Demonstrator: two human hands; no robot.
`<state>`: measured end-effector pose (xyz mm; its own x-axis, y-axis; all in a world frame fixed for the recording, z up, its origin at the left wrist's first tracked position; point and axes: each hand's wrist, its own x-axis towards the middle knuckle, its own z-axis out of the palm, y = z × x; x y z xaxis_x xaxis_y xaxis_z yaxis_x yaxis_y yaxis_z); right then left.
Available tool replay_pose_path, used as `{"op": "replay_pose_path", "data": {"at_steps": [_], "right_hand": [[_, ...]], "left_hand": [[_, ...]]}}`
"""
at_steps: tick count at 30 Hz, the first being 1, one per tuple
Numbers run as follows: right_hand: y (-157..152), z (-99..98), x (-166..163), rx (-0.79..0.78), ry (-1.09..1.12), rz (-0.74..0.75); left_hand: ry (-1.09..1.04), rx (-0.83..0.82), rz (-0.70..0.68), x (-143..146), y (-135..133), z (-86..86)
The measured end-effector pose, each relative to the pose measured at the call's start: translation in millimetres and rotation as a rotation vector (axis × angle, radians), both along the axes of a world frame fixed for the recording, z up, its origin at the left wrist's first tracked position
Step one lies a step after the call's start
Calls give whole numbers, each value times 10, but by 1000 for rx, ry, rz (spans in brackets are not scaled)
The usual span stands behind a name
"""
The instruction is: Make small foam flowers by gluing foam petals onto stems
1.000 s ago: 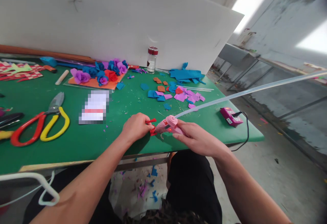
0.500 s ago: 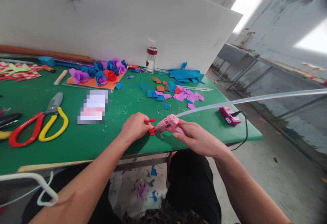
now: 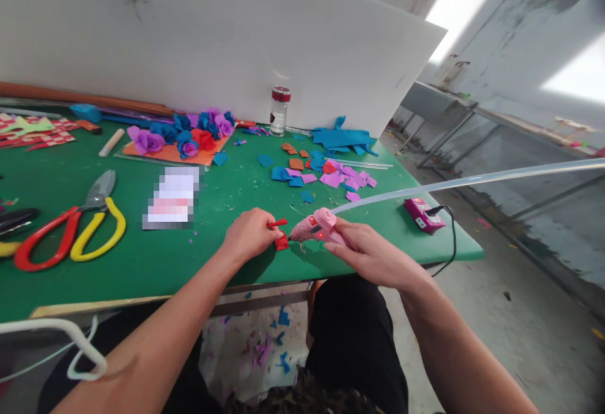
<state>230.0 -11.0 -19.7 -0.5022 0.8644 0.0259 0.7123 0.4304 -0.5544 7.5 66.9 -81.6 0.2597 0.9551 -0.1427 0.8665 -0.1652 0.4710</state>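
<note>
I am losing the far end of the glue stick (image 3: 454, 184) past the right edge of my view. The right hand (image 3: 368, 253) is wrapping around the glue gun (image 3: 314, 225), hiding most of its handle. The left hand (image 3: 250, 232) is pinching red paper (image 3: 282, 242) between thumb and fingers, covering part of it. I am not making out whether the gun's small dark tip is touching the paper. The paper is sticking out just right of the left hand's fingertips; the gun is reaching leftward from the right hand, between both hands. Its nose is pointing left toward the paper, its long axis running crosswise, and the stick is trailing rightward beyond the right hand.
</note>
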Motion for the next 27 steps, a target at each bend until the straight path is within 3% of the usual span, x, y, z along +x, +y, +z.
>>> {"op": "replay_pose_path", "data": {"at_steps": [13,27], "right_hand": [[47,-100,-149,-12,2,61],[23,-105,-73,-11,32,1]], "left_hand": [[-26,-3,16,8,-15,-5],[-39,23,9,-3,8,-37]]}}
